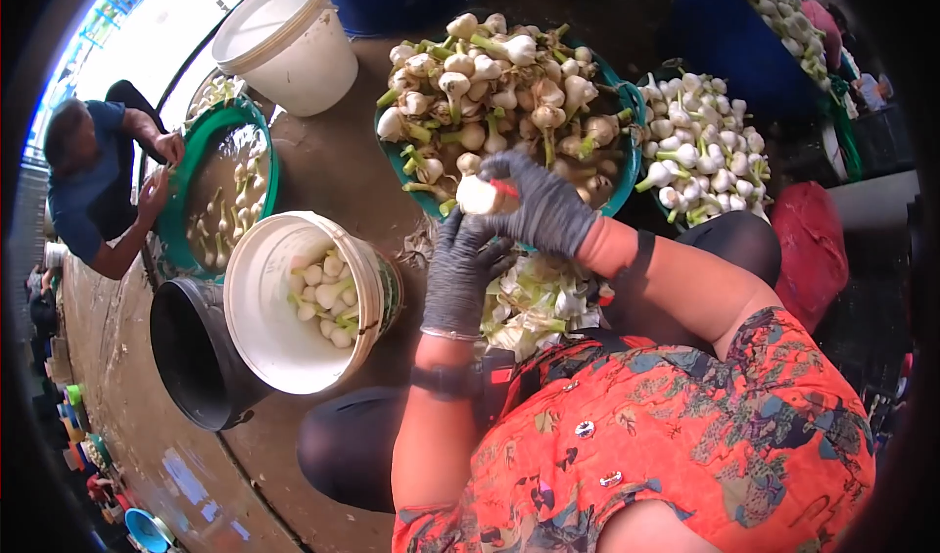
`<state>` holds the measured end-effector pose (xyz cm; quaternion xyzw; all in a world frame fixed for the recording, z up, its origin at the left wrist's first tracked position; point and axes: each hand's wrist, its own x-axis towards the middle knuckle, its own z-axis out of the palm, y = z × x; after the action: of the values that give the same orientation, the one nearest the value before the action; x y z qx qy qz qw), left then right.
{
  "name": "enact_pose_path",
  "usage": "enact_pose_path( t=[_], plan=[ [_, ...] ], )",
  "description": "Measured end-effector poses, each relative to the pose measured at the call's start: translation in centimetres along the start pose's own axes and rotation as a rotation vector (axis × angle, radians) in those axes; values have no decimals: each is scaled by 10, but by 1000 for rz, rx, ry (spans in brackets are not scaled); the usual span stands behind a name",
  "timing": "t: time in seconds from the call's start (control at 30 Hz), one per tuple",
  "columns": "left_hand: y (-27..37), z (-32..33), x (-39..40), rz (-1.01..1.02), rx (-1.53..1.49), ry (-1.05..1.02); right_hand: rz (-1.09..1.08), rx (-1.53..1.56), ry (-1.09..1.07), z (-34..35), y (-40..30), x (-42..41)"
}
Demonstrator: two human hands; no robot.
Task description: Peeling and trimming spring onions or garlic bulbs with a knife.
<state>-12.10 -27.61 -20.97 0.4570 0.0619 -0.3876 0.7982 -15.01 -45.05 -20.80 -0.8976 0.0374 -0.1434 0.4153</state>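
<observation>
My left hand point(466, 263), in a grey glove, holds a white garlic bulb point(477, 195) up from below. My right hand point(547, 204), gloved too, closes around a small red tool point(505, 187) against the bulb's right side; its blade or far end is hidden. Just beyond both hands, a teal tub point(630, 164) is heaped with unpeeled garlic bulbs point(507, 98) with cut green stems, some in murky water. Below the hands lies a pile of peeled garlic skins point(540, 300).
To the left stand a white bucket point(250, 318) partly filled with cleaned garlic, a black bucket point(194, 362) and another white bucket point(294, 54). A co-worker point(103, 178) leans over a green tub point(180, 208). More white garlic point(705, 145) is heaped at right, near a red sack point(808, 256).
</observation>
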Motion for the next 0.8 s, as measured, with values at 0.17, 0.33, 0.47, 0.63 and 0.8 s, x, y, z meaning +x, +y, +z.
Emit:
enact_pose_path(
  t=[0.17,0.33,0.47,0.63,0.8],
  plan=[
    [-14,18,-3,105,-50,-52,-105,73,18,-32,-18,-30],
    [-23,34,-13,206,-22,28,-54,-37,107,-54,-18,-44],
    [-31,41,-16,275,99,84,-66,-209,128,-51,-24,-53],
    [-36,42,-23,327,265,76,-9,-319,121,-44,-30,-57],
    [-28,41,-26,320,168,43,-27,-168,131,-50,-29,-53]
  ],
)
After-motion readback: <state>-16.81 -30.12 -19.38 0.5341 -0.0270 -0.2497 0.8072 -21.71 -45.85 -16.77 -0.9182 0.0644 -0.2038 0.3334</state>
